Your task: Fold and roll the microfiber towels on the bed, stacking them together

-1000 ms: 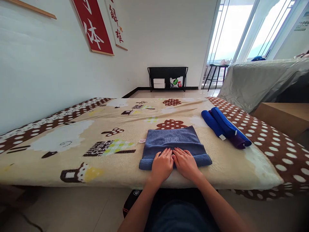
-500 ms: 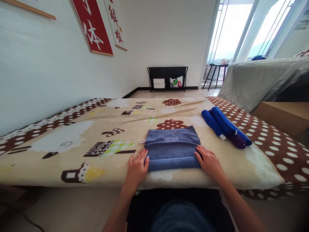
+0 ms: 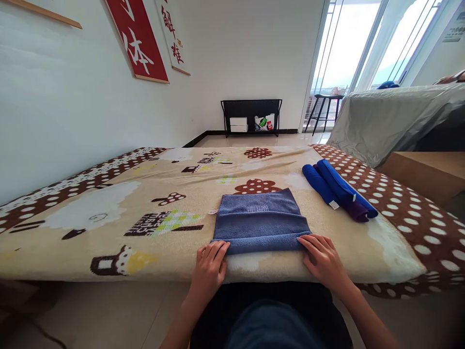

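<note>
A grey-blue towel [image 3: 259, 223] with pale lettering lies on the patterned blanket [image 3: 203, 203], its near edge turned over into a narrow fold. At the left end of that fold, my left hand [image 3: 210, 264] has its fingers bent and closed on the cloth. The right end is gripped by my right hand [image 3: 323, 256], with the fingertips on top of the fold and the thumb lower down. Farther right, blue and purple rolled cloths [image 3: 339, 191] lie side by side with a white tag showing.
Beyond the bed stands a black rack [image 3: 251, 116] with white boxes. A cardboard box [image 3: 425, 172] and a covered piece of furniture [image 3: 392, 116] are at the right. A dark stool [image 3: 323, 109] stands by the window.
Both hands have moved down to the towel's near edge, and their flat fingers have curled onto it. The near fold is narrower, and more of the towel's middle shows flat.
</note>
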`<action>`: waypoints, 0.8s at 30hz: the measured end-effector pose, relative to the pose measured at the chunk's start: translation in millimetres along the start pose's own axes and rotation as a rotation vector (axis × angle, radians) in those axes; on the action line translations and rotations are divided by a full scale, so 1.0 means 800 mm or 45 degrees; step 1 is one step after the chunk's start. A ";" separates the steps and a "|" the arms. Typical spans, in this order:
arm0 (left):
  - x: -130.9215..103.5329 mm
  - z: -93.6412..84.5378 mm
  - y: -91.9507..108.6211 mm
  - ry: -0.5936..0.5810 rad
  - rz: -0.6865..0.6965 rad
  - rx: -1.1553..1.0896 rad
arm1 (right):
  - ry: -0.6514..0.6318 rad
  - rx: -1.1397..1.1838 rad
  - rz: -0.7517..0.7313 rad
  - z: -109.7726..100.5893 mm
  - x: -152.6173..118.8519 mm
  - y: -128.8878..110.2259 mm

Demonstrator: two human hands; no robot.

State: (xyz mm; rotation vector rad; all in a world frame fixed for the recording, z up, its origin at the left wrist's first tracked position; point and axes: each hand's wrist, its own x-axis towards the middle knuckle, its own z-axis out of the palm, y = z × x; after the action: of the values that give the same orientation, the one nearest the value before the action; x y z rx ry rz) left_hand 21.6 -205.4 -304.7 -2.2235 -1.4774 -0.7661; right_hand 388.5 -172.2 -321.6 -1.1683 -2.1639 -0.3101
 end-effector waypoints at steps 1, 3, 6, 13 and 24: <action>0.003 0.004 -0.001 0.002 -0.024 0.006 | 0.007 -0.007 0.026 0.004 0.004 -0.001; 0.010 0.009 -0.001 0.000 -0.063 0.015 | 0.007 -0.018 0.077 0.010 0.011 -0.001; 0.021 0.013 -0.002 -0.014 -0.084 0.017 | -0.019 -0.030 0.123 0.018 0.022 0.001; 0.040 0.019 -0.010 -0.114 -0.157 0.001 | -0.094 -0.031 0.170 0.026 0.042 0.006; 0.063 0.026 -0.009 -0.233 -0.233 0.107 | -0.201 -0.124 0.256 0.028 0.071 0.000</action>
State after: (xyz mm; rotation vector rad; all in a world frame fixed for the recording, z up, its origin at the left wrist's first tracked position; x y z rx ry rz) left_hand 35.2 -154.6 -290.0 -2.1655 -1.7861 -0.5538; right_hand 357.1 -123.9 -302.2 -1.4975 -2.1615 -0.2441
